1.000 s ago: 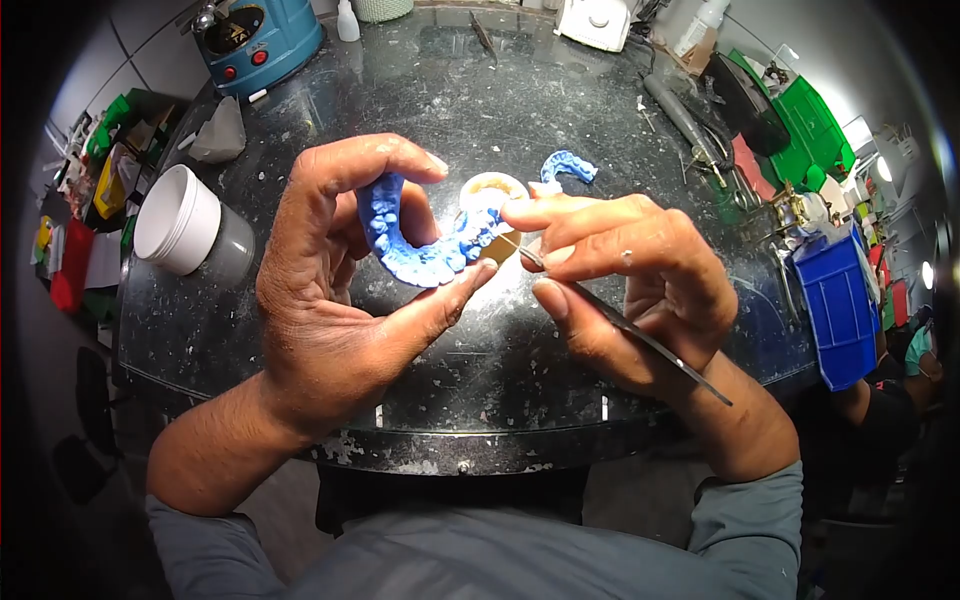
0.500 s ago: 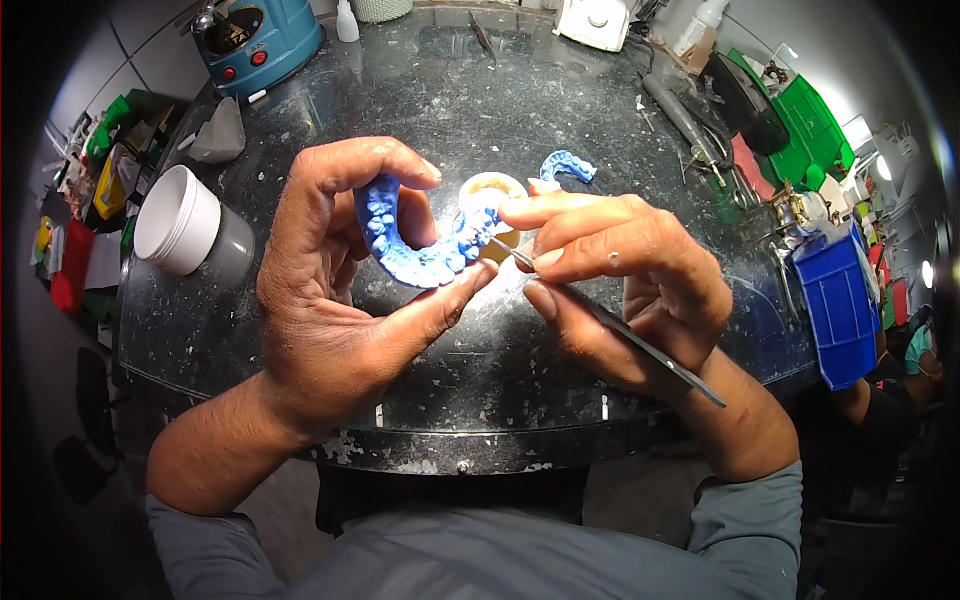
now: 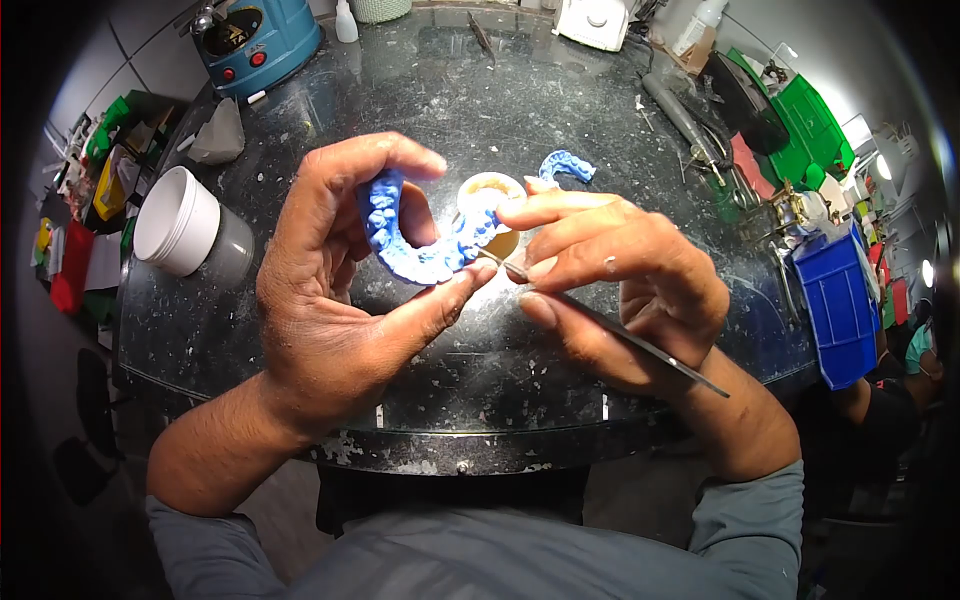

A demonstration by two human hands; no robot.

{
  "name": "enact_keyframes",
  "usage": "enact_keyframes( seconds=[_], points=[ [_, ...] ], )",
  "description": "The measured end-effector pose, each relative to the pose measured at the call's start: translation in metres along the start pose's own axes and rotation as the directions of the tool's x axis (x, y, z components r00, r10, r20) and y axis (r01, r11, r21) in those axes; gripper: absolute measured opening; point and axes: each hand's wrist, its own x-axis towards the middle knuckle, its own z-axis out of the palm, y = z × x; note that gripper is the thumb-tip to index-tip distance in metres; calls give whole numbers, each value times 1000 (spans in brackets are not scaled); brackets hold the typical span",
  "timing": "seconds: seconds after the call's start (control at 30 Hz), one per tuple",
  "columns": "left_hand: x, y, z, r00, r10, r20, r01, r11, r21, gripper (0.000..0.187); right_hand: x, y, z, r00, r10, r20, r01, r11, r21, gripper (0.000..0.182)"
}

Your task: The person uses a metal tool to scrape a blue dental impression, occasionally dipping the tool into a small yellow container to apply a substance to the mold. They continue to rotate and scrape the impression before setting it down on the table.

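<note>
A blue horseshoe-shaped dental model (image 3: pixel 415 262) with teeth is gripped in my left hand (image 3: pixel 330 260), thumb along its lower edge and fingers curled behind it. My right hand (image 3: pixel 625 280) pinches a thin metal dental carving tool (image 3: pixel 640 345), its handle slanting down to the right. The tool's fine tip is beside the model's right end, near my left thumb tip; whether it touches is hard to tell. My right index finger rests against that same end. Behind it on the table stands a cream-coloured dental cast (image 3: pixel 491 184), partly hidden. A smaller blue dental arch piece (image 3: pixel 567 166) lies farther back.
On the dark, speckled table (image 3: pixel 460 390) stand a white tub (image 3: pixel 178 222) at left and a blue machine (image 3: pixel 258 45) at back left. To the right are a handpiece (image 3: pixel 685 118), a green bin (image 3: pixel 808 125) and a blue bin (image 3: pixel 838 310). Another person's arm shows at far right.
The tool's tip has shifted down and slightly left, from the model's right end toward my left thumb tip. My left index finger has lifted slightly from the model.
</note>
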Motion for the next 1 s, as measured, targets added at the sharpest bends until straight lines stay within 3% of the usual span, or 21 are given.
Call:
enact_keyframes(
  seconds=[0.3,0.63,0.7,0.8,1.0],
  points=[
    [2,-6,-5,985,157,70,-165,980,115,87,-3,-2,1,996,90,-6,-89,994,68,28],
    [2,0,1,997,83,-3,-82,993,83,84,-5,0,0,998,53,-17,-52,997,54,28],
    [1,2,-1,999,3,33,-5,998,68,80,-4,-6,-3,990,134,-35,-134,991,10,29],
    [1,-2,3,999,47,-20,-47,999,23,80,-4,-4,-4,994,106,-14,-107,994,-11,30],
    [2,-3,0,997,69,28,-70,996,46,82,-6,-1,-4,994,108,4,-108,994,23,29]
  ],
)
